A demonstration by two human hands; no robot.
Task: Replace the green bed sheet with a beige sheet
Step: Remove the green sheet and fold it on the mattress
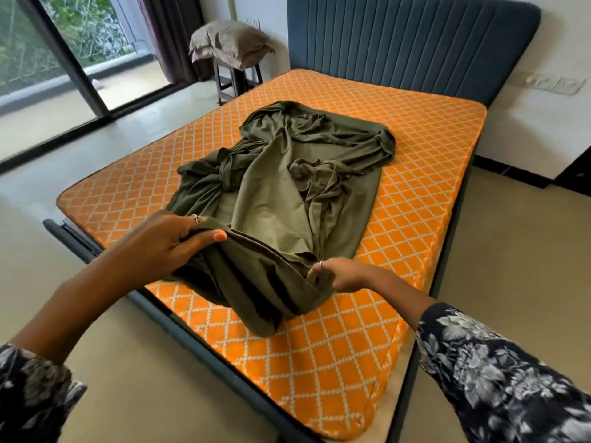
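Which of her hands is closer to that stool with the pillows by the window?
The left. The left hand grips the green sheet's near edge on the window side, below the stool. The right hand pinches the same edge farther toward the bed's other side.

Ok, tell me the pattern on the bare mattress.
The mattress is orange with a white diamond lattice, seen in the head view.

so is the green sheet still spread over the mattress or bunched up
Bunched up: the green sheet lies in a crumpled heap mid-bed, the orange mattress bare all round it.
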